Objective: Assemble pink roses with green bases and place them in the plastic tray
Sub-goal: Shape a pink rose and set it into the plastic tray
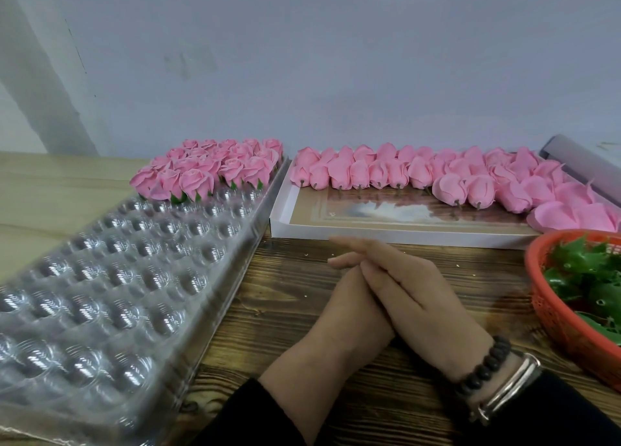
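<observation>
Both hands rest on the dark wooden table (279,298) at about 6 o'clock — the right hand (420,298) lies flat over the left hand (349,308), fingers straight and relaxed, grasping nothing. The clear plastic tray (111,277) stretches from 8 o'clock towards 11, with assembled pink roses (215,167) on green bases filling its far rows and the near cups bare. At 1 o'clock a shallow white box (386,234) holds loose rose heads (437,173), stems down, along its far side. A red basket (564,314) of green bases (591,277) sits at 3 o'clock, just beside the right wrist's bead bracelet (484,365) and metal bangle (510,385).
</observation>
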